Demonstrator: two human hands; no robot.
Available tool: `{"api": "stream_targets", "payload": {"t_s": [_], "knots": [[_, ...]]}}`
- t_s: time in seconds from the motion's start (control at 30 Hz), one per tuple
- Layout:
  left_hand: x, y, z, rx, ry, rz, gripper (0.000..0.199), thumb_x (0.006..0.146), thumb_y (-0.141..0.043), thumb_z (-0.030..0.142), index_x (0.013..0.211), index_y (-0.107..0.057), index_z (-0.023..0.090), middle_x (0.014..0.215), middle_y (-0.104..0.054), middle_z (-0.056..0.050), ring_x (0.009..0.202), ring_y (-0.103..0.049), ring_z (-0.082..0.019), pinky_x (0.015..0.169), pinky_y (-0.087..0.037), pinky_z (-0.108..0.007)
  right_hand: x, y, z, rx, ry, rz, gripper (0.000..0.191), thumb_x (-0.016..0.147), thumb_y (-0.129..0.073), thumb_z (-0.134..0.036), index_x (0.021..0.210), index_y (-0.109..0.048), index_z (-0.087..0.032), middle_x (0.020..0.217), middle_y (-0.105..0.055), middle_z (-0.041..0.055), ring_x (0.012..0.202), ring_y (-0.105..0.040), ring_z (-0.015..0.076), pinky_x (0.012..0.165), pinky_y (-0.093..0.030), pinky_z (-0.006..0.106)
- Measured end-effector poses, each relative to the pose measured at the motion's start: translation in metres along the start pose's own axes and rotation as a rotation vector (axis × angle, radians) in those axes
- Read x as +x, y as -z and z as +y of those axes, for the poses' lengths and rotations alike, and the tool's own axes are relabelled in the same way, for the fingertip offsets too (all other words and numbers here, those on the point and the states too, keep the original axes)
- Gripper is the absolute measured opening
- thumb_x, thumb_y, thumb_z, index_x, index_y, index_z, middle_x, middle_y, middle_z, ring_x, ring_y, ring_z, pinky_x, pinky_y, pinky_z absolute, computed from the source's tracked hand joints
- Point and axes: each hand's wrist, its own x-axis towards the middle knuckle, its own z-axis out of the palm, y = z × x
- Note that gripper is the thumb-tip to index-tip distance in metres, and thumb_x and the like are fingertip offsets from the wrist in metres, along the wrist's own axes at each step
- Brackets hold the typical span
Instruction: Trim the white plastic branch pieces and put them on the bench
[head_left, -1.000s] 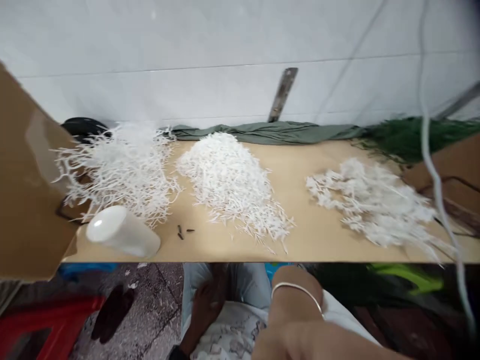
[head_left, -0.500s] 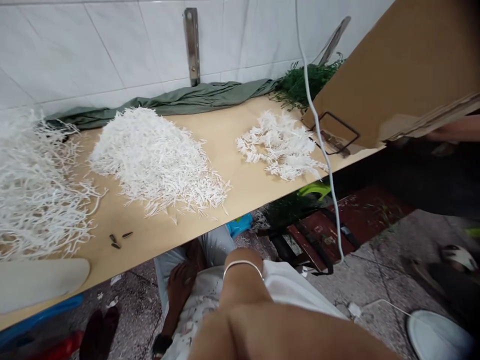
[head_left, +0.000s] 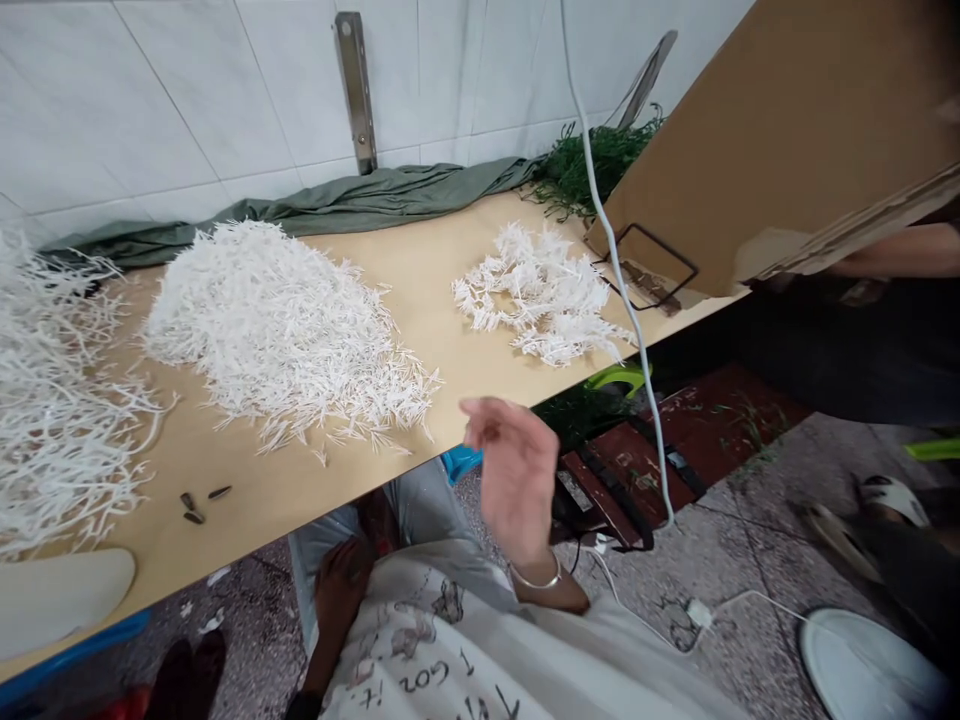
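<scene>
My right hand [head_left: 517,475], with a light bangle at its wrist, is raised by the table's front edge. Its palm shows nothing in it, and the fingers bend loosely to the left. My left hand [head_left: 341,588] lies flat on my thigh, holding nothing. On the table [head_left: 300,510], a big heap of short white plastic-looking sprigs [head_left: 277,320] is nearest to my right hand on the left. A smaller cluster of white feathery sprigs [head_left: 544,290] lies beyond it. Three dark sunflower seeds [head_left: 193,508] sit near the front edge.
Long white strands [head_left: 60,400] are piled at far left, behind a pale rounded board [head_left: 67,600]. A white cable [head_left: 615,250] hangs before a cardboard box [head_left: 765,150]. Green sprigs [head_left: 600,160] lie at the back. Another person's arm [head_left: 892,252] shows at right.
My right forearm, earlier stretched up close to the camera with the hand out of sight, has come down, so the hand now shows by the table edge. The left hand stays on the thigh.
</scene>
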Motion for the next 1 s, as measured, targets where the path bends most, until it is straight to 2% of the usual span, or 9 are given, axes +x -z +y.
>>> {"api": "stream_targets", "payload": {"t_s": [0.13,0.23,0.33,0.43,0.53,0.63,0.7,0.8,1.0], "knots": [[0.010,-0.019,-0.026,0.008,-0.009,0.009,0.024,0.079,-0.050,0.027,0.090,-0.069,0.037,0.106,-0.070,0.010,0.114,-0.058,-0.022,0.101,-0.041,-0.033,0.001,0.037,0.053,-0.375,-0.011,0.021,0.036,0.094,-0.039,-0.029,0.128,-0.050,-0.026,0.124,-0.058,0.0093,0.111,-0.052,0.0225,0.092,-0.045,0.043],[0.014,-0.025,-0.033,-0.002,-0.011,0.012,0.027,0.079,-0.045,0.031,0.092,-0.067,0.039,0.106,-0.069,0.013,0.113,-0.059,-0.020,0.103,-0.041,-0.032,0.003,0.062,0.079,-0.594,0.036,0.069,0.037,0.092,-0.043,-0.023,0.127,-0.052,-0.022,0.122,-0.061,0.0100,0.111,-0.051,0.0231,0.094,-0.043,0.044],[0.018,-0.025,-0.034,-0.004,-0.024,-0.001,0.026,0.079,-0.047,0.032,0.093,-0.068,0.039,0.106,-0.070,0.012,0.112,-0.060,-0.019,0.102,-0.041,-0.030,0.035,0.078,0.094,-0.746,0.157,0.025,0.033,0.090,-0.045,-0.020,0.119,-0.060,-0.023,0.117,-0.066,0.0066,0.104,-0.052,0.0229,0.091,-0.042,0.042],[0.022,-0.025,-0.035,0.007,-0.030,-0.007,0.027,0.078,-0.051,0.031,0.097,-0.070,0.035,0.109,-0.069,0.007,0.112,-0.061,-0.021,0.100,-0.042,-0.029,0.088,0.084,0.110,-0.930,0.281,-0.134,0.030,0.090,-0.045,-0.021,0.111,-0.065,-0.025,0.110,-0.069,0.0033,0.102,-0.050,0.0251,0.088,-0.040,0.043],[0.027,-0.030,-0.043,0.017,-0.008,-0.017,0.030,0.081,-0.050,0.033,0.104,-0.069,0.033,0.113,-0.068,0.005,0.112,-0.061,-0.022,0.098,-0.043,-0.029,0.137,0.077,0.130,-1.127,0.332,-0.414,0.034,0.086,-0.052,-0.025,0.118,-0.061,-0.018,0.114,-0.067,0.0100,0.108,-0.048,0.0299,0.093,-0.035,0.049],[0.035,-0.043,-0.056,0.027,0.052,-0.034,0.033,0.082,-0.049,0.036,0.110,-0.068,0.031,0.118,-0.065,0.002,0.110,-0.062,-0.022,0.097,-0.045,-0.030,0.167,0.065,0.145,-1.258,0.281,-0.649,0.024,0.081,-0.055,-0.019,0.103,-0.066,-0.013,0.101,-0.069,0.0138,0.107,-0.050,0.0306,0.098,-0.030,0.051],[0.041,-0.052,-0.064,0.035,0.094,-0.047,0.036,0.083,-0.048,0.036,0.113,-0.067,0.028,0.121,-0.064,-0.003,0.109,-0.063,-0.024,0.096,-0.046,-0.032,0.181,0.060,0.147,-1.270,0.179,-0.712,0.017,0.082,-0.051,-0.016,0.086,-0.067,-0.015,0.086,-0.070,0.0111,0.097,-0.055,0.0265,0.097,-0.031,0.047],[0.049,-0.061,-0.070,0.045,0.109,-0.076,0.038,0.085,-0.047,0.039,0.115,-0.066,0.025,0.120,-0.065,-0.006,0.110,-0.062,-0.024,0.097,-0.046,-0.032,0.206,0.060,0.138,-1.240,0.062,-0.657,0.023,0.086,-0.048,-0.020,0.076,-0.066,-0.012,0.072,-0.068,0.0089,0.074,-0.057,0.0176,0.083,-0.037,0.036],[0.060,-0.065,-0.069,0.098,0.128,-0.133,0.040,0.085,-0.047,0.044,0.117,-0.065,0.028,0.121,-0.064,-0.005,0.111,-0.061,-0.025,0.095,-0.047,-0.032,0.291,0.083,0.102,-1.082,-0.114,-0.235,0.059,0.091,-0.034,-0.046,0.076,-0.067,0.000,0.068,-0.068,0.0104,0.059,-0.054,0.0064,0.062,-0.035,0.024]]}}
